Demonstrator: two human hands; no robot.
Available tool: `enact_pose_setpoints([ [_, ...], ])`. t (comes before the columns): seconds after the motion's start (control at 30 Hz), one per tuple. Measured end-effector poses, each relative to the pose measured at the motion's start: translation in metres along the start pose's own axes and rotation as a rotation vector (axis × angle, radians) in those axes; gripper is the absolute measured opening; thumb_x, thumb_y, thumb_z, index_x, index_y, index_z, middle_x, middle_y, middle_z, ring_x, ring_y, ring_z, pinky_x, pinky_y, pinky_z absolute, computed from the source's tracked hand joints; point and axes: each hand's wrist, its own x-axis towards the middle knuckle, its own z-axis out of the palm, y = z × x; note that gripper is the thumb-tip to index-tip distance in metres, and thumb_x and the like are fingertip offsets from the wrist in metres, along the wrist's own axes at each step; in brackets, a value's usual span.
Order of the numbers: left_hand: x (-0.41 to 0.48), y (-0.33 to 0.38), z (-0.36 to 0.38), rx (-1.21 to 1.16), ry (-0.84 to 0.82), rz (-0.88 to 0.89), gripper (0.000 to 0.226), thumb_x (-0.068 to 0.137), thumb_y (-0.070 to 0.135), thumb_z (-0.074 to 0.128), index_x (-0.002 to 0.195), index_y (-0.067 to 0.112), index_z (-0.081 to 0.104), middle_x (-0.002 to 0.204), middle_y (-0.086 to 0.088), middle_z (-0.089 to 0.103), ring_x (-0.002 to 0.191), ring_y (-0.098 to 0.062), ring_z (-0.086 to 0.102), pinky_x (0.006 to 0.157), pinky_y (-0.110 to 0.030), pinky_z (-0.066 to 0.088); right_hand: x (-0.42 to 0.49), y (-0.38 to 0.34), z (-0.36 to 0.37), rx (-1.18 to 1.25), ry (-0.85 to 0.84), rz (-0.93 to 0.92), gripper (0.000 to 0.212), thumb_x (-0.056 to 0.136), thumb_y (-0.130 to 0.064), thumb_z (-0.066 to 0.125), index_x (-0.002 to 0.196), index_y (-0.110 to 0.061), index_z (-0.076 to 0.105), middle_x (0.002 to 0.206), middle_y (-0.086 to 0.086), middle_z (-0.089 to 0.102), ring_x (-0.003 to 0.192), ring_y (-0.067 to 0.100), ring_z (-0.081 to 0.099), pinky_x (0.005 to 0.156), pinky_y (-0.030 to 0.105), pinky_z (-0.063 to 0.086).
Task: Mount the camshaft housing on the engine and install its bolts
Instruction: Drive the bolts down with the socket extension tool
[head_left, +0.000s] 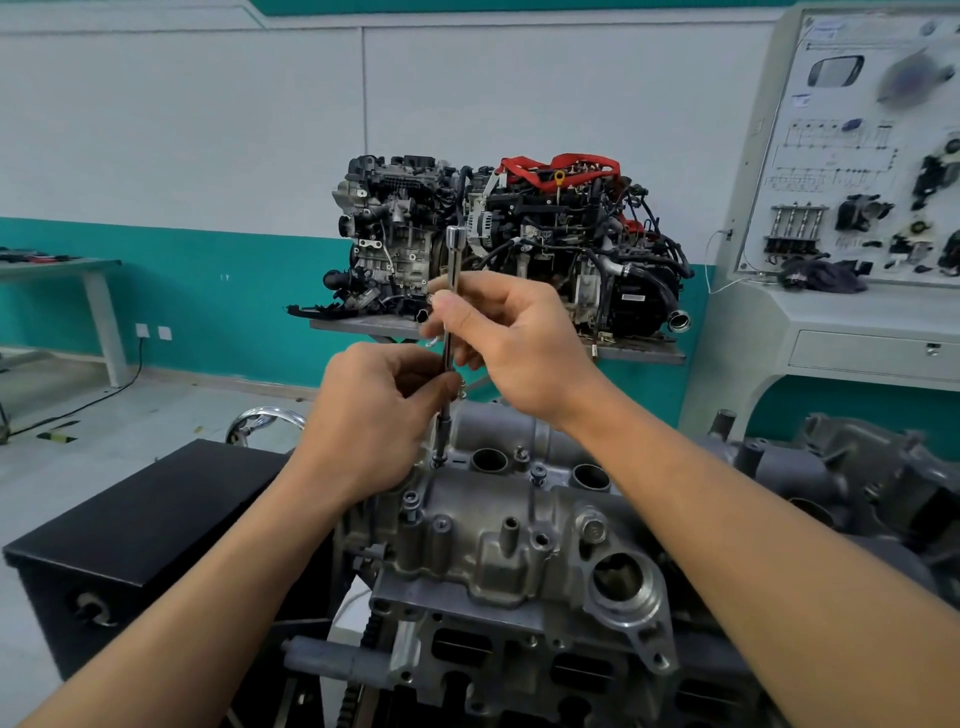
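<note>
The right hand (498, 343) pinches the upright driver (454, 254) high, the left hand (374, 415) grips its lower shaft, the tip apparently seated on a housing (493, 551) bolt (438, 460).

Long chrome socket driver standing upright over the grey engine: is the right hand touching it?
Touching. The head view shows the right hand pinching the long chrome socket driver at mid-shaft, with the fingertips pressed against the metal and no gap.
</note>
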Motion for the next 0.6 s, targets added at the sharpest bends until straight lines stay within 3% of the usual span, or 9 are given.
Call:
enact_pose_setpoints([
  [0.07,0.0003,-0.0004,-0.0016,0.011,-0.062,0.035,0.012,0.094,0.016,0.066,0.089,0.017,0.076,0.079,0.007,0.077,0.076,-0.005,0.07,0.069,-0.02,0.053,0.0,-0.0009,0.0004,0.002,-0.045,0.026,0.015,0.101,-0.006,0.05,0.105,-0.004,0.064,0.085,0.005,0.071,0.053,0.006,0.053,0.051,0.015,0.045],
  [0.13,0.0003,0.0,-0.0026,0.029,-0.119,0.07,0.017,0.098,0.014,0.059,0.093,0.013,0.075,0.076,0.013,0.075,0.072,0.0,0.068,0.061,-0.015,0.049,0.0001,-0.0007,0.0004,-0.037,-0.045,0.034,0.017,0.102,-0.006,0.049,0.095,-0.007,0.065,0.085,0.004,0.073,0.051,0.009,0.05,0.049,0.017,0.044],
  [0.2,0.0011,-0.0001,-0.0017,0.029,-0.169,0.088,0.019,0.099,0.012,0.055,0.092,0.011,0.072,0.06,0.023,0.065,0.056,0.007,0.058,0.054,-0.01,0.041,0.0008,0.001,-0.0003,-0.049,0.0,0.029,0.016,0.098,-0.006,0.057,0.084,-0.005,0.065,0.078,0.006,0.073,0.048,0.009,0.052,0.047,0.017,0.045],
  [0.27,0.0032,0.0005,0.0,-0.007,-0.185,0.069,0.015,0.097,0.02,0.061,0.091,0.014,0.073,0.059,0.022,0.064,0.051,0.007,0.052,0.053,-0.01,0.04,0.0016,0.0028,-0.0008,-0.008,0.072,0.015,0.014,0.089,-0.003,0.07,0.076,-0.003,0.064,0.069,0.01,0.072,0.044,0.007,0.055,0.045,0.017,0.045],
  [0.4,0.0064,-0.0018,0.0004,-0.061,0.006,-0.011,0.012,0.078,0.032,0.082,0.08,0.021,0.077,0.067,0.007,0.075,0.058,0.002,0.066,0.055,-0.01,0.047,0.0033,0.0069,0.0014,-0.027,0.173,-0.005,0.023,0.077,-0.007,0.083,0.068,-0.007,0.061,0.068,0.025,0.069,0.043,0.01,0.056,0.044,0.022,0.047],
  [0.5,0.0028,-0.0016,0.0001,-0.049,0.042,-0.001,0.004,0.081,0.022,0.081,0.08,0.021,0.077,0.068,0.01,0.075,0.062,-0.001,0.069,0.057,-0.01,0.049,0.003,0.0046,0.0027,-0.066,0.094,-0.008,0.016,0.089,-0.013,0.072,0.076,-0.006,0.067,0.073,0.019,0.07,0.048,0.01,0.056,0.049,0.022,0.048],
  [0.6,0.0001,-0.0021,-0.0025,-0.04,-0.05,0.025,0.009,0.091,0.016,0.07,0.089,0.02,0.077,0.078,0.009,0.077,0.073,-0.002,0.072,0.068,-0.015,0.054,0.0016,0.0007,0.0009,-0.018,-0.027,0.002,0.018,0.102,-0.011,0.051,0.101,-0.001,0.067,0.087,0.009,0.072,0.05,0.008,0.053,0.049,0.017,0.045],
])
